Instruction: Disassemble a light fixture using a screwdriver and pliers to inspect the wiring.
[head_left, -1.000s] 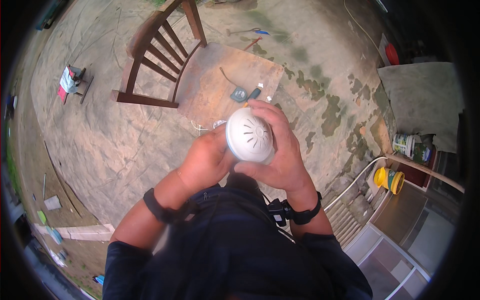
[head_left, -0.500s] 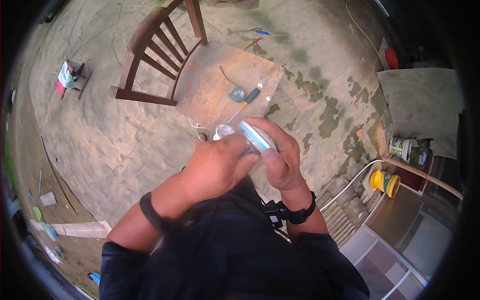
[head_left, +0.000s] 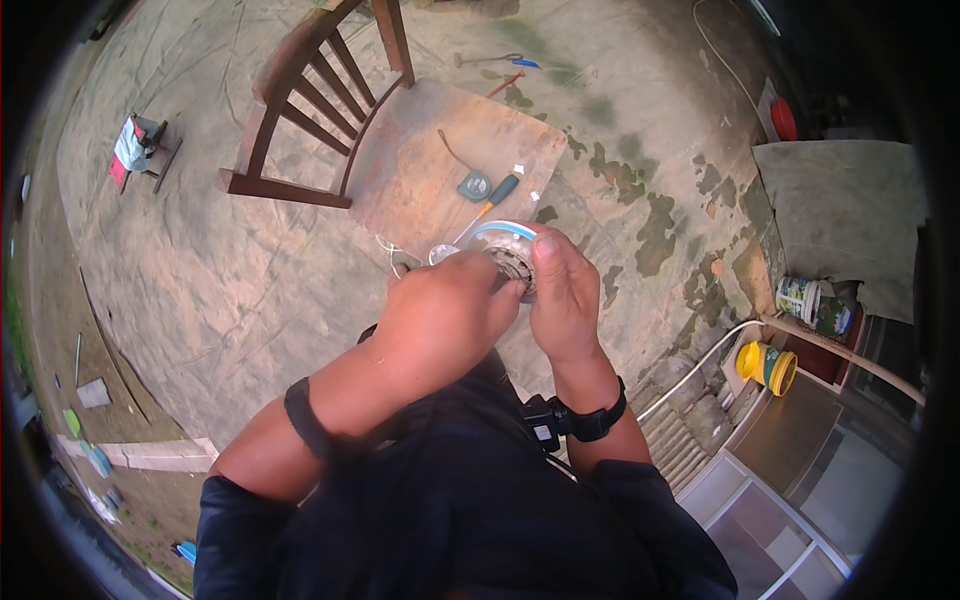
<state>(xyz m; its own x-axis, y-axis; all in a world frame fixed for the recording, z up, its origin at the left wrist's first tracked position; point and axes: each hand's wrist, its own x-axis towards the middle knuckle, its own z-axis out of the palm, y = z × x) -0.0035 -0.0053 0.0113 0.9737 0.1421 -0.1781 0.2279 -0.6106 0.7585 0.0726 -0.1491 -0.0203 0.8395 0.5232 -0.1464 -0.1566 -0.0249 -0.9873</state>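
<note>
You held a round white fixture [head_left: 505,255] between both hands, up in the air in front of your chest and above the wooden chair [head_left: 400,150] that stood on the stained concrete floor [head_left: 200,270]. It looked like a light plastic housing, stiff but probably brittle, with a smooth rim that could slip and an open face showing metal parts and a blue wire curving along its upper edge. The rim was the safest place to hold it; the inner parts and the wire looked too delicate to squeeze.

Your right hand [head_left: 565,290] cupped the fixture from the side, its grip closed around the rim with the fingers curled over the top edge and the wrist bent inward. Your left hand [head_left: 445,315] covered the near side, its grip also closed on the housing, with the fingertips pressed into the open face, though I cannot tell what they pinched there. Both forearms rose from the lower edge and met at the fixture. On the chair seat lay a screwdriver [head_left: 492,195] and a small round part [head_left: 474,185], well apart from your hands.
</note>
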